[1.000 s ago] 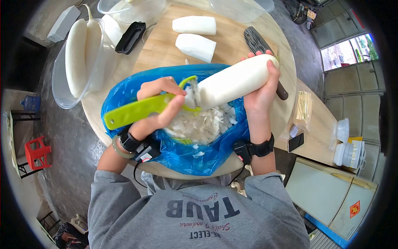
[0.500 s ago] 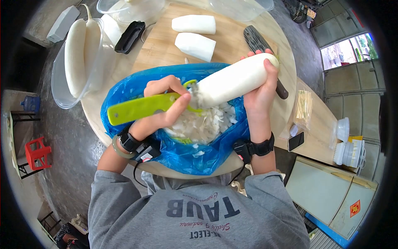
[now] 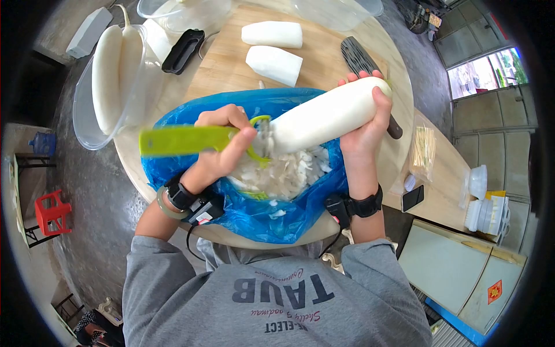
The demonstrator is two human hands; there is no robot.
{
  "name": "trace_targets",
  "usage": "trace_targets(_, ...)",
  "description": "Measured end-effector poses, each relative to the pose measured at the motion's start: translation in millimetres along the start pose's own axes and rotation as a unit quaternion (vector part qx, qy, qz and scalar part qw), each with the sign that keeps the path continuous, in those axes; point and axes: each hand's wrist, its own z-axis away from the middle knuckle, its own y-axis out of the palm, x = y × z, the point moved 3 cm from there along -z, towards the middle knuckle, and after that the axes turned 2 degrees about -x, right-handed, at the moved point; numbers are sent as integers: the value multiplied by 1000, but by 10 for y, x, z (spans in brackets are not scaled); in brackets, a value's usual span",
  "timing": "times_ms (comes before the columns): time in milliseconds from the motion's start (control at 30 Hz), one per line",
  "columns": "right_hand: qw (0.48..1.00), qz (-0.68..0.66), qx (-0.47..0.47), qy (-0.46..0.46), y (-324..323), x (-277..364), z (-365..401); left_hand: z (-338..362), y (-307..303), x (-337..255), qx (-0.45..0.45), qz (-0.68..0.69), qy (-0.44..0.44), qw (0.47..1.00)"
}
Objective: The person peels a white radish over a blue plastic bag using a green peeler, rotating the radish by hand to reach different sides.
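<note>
My left hand is closed around a lime-green peeler. The peeler's head meets the lower left end of a white radish, where motion blurs the blade. My right hand grips the radish at its upper right end, fingers behind and thumb on top. The radish tilts above a blue plastic bag, spread wide and holding a heap of white peelings. Beyond the bag, two peeled radish pieces lie on a wooden board.
A dark-patterned knife lies right of the board, partly behind my right hand. At left, a clear tub holds whole radishes near a black tray. A side table at right bears skewers and a phone.
My left hand and the peeler have shifted slightly left, and the handle has swung more level. The radish and my right hand have moved only a little.
</note>
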Motion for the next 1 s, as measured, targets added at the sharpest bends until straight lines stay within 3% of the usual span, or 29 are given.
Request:
trace_targets(67, 1000, 7, 9, -8, -8, 8, 8, -61, 110, -149, 3, -23, 77, 997)
trace_targets(200, 1000, 22, 14, -6, -17, -9, -3, -7, 2, -85, 7, -98, -15, 995)
trace_targets(300, 1000, 12, 13, -4, -17, -3, -10, -9, -19, 55, -14, 13, -53, 998)
trace_targets(333, 1000, 7, 15, -4, -7, -7, -13, -27, 1, 7, -18, 54, -6, 998)
trace_targets(433, 999, 11, 32, -7, 44, 22, 14, -67, 98, -130, 26, -6, 21, 999)
trace_targets(567, 999, 11, 33, -10, 18, 13, -8, -15, -33, 22, 81, -68, -29, 994)
trace_targets(600, 999, 16, 30, -12, 24, 18, -6, -11, -29, 62, 66, -42, -54, 995)
trace_targets(700, 999, 23, 34, -13, 44, 26, 4, -33, 13, -27, 13, 77, 25, 997)
trace_targets(833, 999, 31, 34, -17, 41, 42, 14, -59, 113, -115, 44, -27, 39, 998)
trace_targets(1000, 999, 33, 3, -3, 23, 27, 1, -39, -49, 24, 31, -74, -17, 997)
